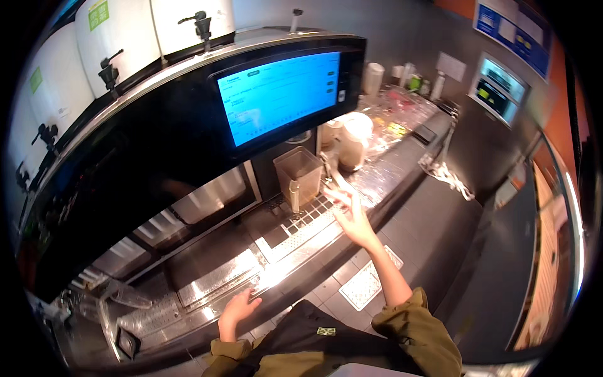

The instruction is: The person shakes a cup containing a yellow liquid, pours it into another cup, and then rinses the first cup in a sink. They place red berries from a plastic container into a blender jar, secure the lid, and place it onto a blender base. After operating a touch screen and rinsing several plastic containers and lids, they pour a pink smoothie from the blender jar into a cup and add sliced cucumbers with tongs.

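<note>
My right hand (351, 214) reaches over the front of the steel counter, its fingers spread and slightly blurred. Just left of its fingertips, a clear plastic pitcher (301, 173) with a handle facing me stands at a slotted drain grid (308, 217). Behind the hand are large pale containers (354, 141), washed out by glare. A thin pale item close to the fingers is too blurred to name, and I see no grip on it. My left hand (238, 307) hangs at the counter's front edge with thumb and fingers apart, holding nothing, near a steel lid (219, 278).
A lit screen (282, 96) in a black panel overhangs the counter. White dispensers with black taps (202, 28) line its top. A clear scoop (129, 296) lies at far left. Cloths (445, 176) hang over the right counter edge. A white floor grate (370, 280) lies below.
</note>
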Tool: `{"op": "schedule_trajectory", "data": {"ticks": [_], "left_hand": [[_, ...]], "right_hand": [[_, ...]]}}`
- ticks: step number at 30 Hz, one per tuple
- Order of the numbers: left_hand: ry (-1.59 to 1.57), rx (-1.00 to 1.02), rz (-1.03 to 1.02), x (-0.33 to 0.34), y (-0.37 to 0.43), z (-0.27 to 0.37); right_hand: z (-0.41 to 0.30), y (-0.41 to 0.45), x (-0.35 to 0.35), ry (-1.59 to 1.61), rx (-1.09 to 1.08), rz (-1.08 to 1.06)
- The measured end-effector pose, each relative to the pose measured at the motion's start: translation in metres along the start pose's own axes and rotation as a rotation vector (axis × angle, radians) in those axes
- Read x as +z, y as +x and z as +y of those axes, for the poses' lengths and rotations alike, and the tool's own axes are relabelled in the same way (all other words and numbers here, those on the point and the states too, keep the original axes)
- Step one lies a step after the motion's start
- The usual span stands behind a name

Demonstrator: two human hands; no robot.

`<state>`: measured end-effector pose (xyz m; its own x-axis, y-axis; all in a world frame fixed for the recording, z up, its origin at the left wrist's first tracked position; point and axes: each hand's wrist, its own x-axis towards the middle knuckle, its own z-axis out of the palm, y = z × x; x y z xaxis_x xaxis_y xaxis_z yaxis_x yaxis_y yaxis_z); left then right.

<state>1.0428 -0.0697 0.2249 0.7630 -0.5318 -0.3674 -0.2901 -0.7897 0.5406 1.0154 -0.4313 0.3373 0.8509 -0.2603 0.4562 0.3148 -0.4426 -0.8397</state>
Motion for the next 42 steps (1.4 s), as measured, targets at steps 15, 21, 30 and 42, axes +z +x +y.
{"op": "schedule_trajectory", "data": {"ticks": [15, 21, 30, 42], "left_hand": [[-0.177, -0.247, 0.261, 0.005, 0.109, 0.096], [-0.136, -0.326, 0.308, 0.018, 0.12, 0.112], [-0.317, -0.337, 0.377, 0.05, 0.131, 0.141], [-0.287, -0.496, 0.404, 0.056, 0.129, 0.152]], "right_hand": [[0.014, 0.237, -0.052, -0.372, -0.647, 0.429], [0.026, 0.244, -0.056, -0.278, -0.758, 0.354], [0.037, 0.241, -0.041, -0.387, -0.94, 0.048], [0.04, 0.258, -0.035, -0.358, -0.961, 0.012]]}}
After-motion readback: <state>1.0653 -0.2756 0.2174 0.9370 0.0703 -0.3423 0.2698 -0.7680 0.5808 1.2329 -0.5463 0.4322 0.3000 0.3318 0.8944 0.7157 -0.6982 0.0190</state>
